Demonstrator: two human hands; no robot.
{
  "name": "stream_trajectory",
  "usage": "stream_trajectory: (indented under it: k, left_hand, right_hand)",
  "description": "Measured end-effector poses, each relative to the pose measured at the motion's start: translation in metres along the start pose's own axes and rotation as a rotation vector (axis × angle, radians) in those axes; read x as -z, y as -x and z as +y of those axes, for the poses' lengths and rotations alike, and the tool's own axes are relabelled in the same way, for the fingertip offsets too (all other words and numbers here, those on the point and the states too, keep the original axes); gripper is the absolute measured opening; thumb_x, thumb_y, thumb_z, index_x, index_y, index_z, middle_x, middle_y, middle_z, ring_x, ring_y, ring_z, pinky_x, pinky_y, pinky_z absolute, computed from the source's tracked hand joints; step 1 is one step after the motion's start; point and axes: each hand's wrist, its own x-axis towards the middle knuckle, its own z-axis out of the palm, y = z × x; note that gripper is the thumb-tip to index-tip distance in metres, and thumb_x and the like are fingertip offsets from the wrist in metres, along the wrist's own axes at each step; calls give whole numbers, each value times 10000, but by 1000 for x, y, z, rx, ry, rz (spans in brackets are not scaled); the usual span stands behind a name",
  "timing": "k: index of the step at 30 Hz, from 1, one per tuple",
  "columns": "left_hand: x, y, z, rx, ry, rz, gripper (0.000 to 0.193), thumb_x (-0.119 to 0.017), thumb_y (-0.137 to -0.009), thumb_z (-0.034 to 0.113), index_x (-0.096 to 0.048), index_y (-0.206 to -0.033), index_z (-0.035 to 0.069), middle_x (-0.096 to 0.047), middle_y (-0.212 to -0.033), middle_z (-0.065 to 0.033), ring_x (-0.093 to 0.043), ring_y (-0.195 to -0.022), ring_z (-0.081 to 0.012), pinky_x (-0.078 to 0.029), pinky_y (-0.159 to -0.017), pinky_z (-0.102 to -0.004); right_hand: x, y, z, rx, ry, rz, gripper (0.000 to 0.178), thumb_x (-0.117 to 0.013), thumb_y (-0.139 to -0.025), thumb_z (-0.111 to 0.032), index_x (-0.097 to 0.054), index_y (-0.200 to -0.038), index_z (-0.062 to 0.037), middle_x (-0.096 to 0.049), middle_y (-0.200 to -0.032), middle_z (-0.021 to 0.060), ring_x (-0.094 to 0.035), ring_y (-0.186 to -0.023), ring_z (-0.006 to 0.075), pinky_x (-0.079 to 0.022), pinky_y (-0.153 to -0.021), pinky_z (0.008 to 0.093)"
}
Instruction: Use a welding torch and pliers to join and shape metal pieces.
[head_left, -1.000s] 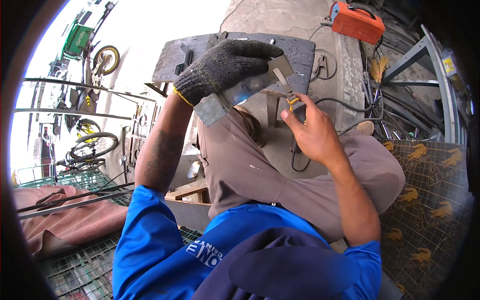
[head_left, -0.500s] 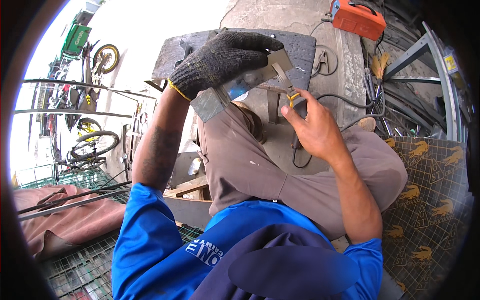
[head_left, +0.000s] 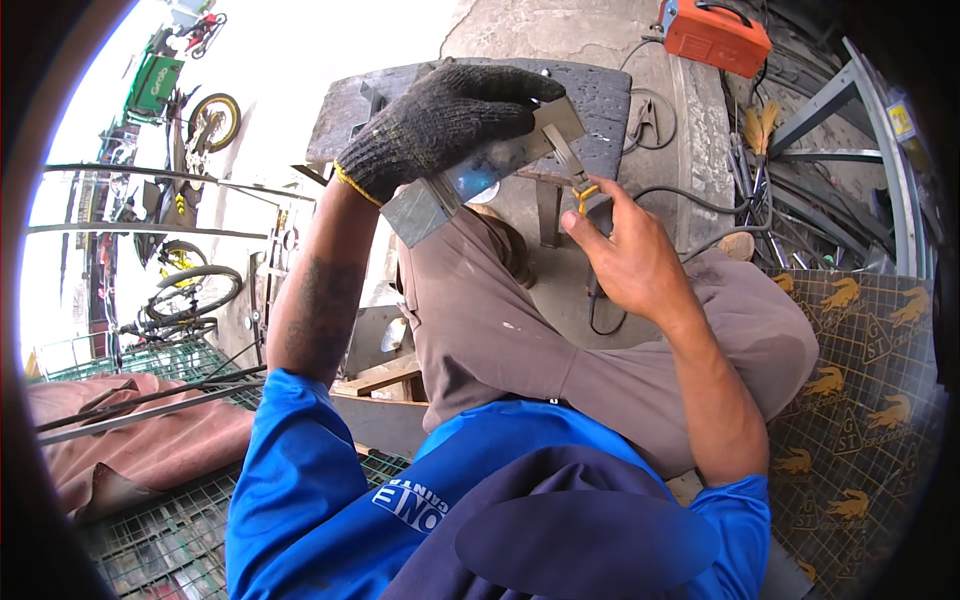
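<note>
My left hand [head_left: 440,120], in a dark knit glove with a yellow cuff edge, is closed over a flat shiny metal plate [head_left: 500,160]. The plate is tilted above the dark worktop and my left knee. A narrow metal strip [head_left: 565,152] meets the plate near its right end, with a yellow band [head_left: 586,197] at its lower end. My bare right hand [head_left: 632,250] has its thumb and forefinger closed around that banded end. The exact kind of the strip cannot be made out. A black corded tool [head_left: 600,215] shows partly behind my right fingers.
A dark worn bench top [head_left: 590,100] lies beyond my hands. An orange machine with a handle [head_left: 715,40] stands at the far right, cables running near it. Metal bars and a grey frame [head_left: 820,115] fill the right side. A patterned board [head_left: 850,400] is beside my right leg.
Both hands keep the same grip, and the plate and strip stay almost in place. The view has shifted slightly.
</note>
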Motion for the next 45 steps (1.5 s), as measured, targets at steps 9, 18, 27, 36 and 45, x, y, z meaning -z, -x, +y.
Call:
stream_trajectory:
  k: [9, 18, 27, 36, 45]
  left_hand:
    - [-3, -3, 11, 484, 381, 41, 277, -630, -989, 166, -712, -1236, 72, -708, -1251, -103, -691, -1075, -189, -550, -965, -346]
    - [14, 19, -36, 387, 989, -177, 439, -692, -967, 224, -627, -1348, 15, -707, -1232, -143, -674, -1079, -161, -541, -969, -303]
    - [-11, 14, -16, 338, 411, -214, 364, -661, -910, 65, -700, -1267, 129, -579, -1437, -144, -615, -1246, -323, -531, -1008, -390]
    - [0, 6, -4, 490, 505, -284, 335, -647, -979, 234, -684, -1250, 41, -658, -1134, -114, -652, -998, -213, -555, -822, -328]
    - [0, 4, 26, 823, 771, -268, 353, -670, -979, 259, -682, -1216, -2, -669, -807, -30, -648, -663, -84, -537, -528, -243]
  right_hand:
    - [-5, -5, 10, 119, -89, 38, 414, -655, -971, -262, -598, -1239, 48, -689, -1065, 294, -667, -1050, 451, -517, -894, 459]
    - [-3, -8, 10, 44, -190, 14, 374, -669, -969, -282, -639, -1140, 49, -676, -787, 239, -677, -781, 392, -509, -754, 451]
    - [-1, -7, 4, 34, -102, 53, 375, -680, -948, -244, -626, -1161, 60, -687, -837, 262, -691, -819, 420, -517, -771, 463]
    - [-5, -13, 14, -35, -52, -78, 426, -706, -941, -299, -626, -1133, 73, -702, -886, 274, -699, -827, 410, -537, -768, 457]
    - [5, -9, 10, -193, -453, -378, 431, -683, -985, -418, -643, -1103, -5, -713, -967, 78, -674, -841, 132, -530, -698, 287]
